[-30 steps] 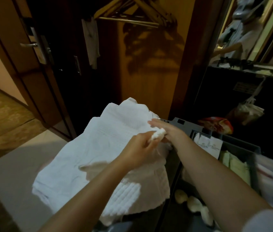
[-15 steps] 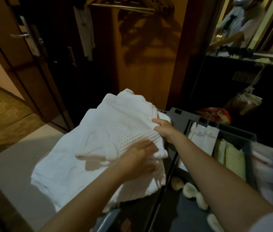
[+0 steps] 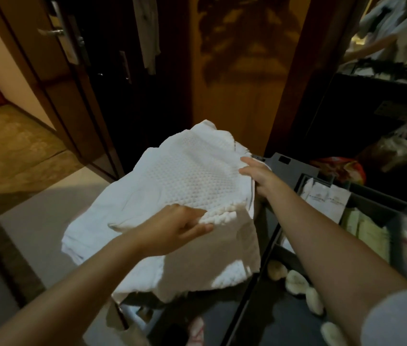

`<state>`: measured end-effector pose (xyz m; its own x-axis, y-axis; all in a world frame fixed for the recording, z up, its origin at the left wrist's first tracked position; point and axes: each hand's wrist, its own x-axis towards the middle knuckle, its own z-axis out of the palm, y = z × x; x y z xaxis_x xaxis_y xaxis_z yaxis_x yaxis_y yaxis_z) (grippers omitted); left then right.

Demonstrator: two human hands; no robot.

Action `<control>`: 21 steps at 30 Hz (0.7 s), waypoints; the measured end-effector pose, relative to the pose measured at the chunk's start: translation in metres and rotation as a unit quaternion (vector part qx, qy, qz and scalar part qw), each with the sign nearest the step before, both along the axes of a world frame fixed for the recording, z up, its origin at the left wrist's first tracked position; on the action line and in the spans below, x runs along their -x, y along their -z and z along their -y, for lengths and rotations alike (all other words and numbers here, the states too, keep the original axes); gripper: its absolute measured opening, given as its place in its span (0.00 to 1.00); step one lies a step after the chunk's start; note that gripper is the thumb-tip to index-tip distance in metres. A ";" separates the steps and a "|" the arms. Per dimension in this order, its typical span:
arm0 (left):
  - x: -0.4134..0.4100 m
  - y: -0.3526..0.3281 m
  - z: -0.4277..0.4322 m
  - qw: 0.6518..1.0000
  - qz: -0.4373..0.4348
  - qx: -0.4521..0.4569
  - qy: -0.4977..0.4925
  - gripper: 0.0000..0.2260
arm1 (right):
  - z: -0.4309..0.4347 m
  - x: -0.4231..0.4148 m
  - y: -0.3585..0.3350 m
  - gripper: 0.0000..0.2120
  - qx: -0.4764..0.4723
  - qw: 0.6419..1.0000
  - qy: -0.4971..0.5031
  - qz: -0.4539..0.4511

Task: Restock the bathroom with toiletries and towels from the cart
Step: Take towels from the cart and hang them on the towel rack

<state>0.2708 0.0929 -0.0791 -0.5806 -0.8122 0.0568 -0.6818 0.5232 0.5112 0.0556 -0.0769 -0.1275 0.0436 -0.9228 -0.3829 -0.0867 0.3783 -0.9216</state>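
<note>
A stack of white towels (image 3: 127,221) lies on the left end of the dark cart (image 3: 289,166). The top one is a white waffle-textured towel (image 3: 192,178). My left hand (image 3: 175,231) pinches its thick near edge between thumb and fingers. My right hand (image 3: 257,173) grips the same towel's right edge, thumb on top and fingers underneath. The towel's near right part is lifted off the stack.
Cart compartments on the right hold white sachets (image 3: 327,198), pale green packets (image 3: 369,231) and several small round cream items (image 3: 297,283). A dark wooden door (image 3: 55,78) stands open at left, a wardrobe panel (image 3: 237,78) ahead, and a red bag (image 3: 339,168) behind the cart.
My hands parted: the left slid to the towel's near edge, the right to its right edge. The waffle towel now lies spread on top and is being lifted.
</note>
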 end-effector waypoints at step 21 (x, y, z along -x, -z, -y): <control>-0.006 -0.005 0.011 0.982 -0.097 -0.164 -0.017 0.18 | -0.008 0.004 -0.009 0.23 0.090 0.957 -0.054 -0.270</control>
<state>0.2765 0.0823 -0.0739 -0.5571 -0.8240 -0.1036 -0.5686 0.2875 0.7707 0.0513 -0.0685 -0.1187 -0.0166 -0.9773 -0.2112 -0.5990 0.1789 -0.7805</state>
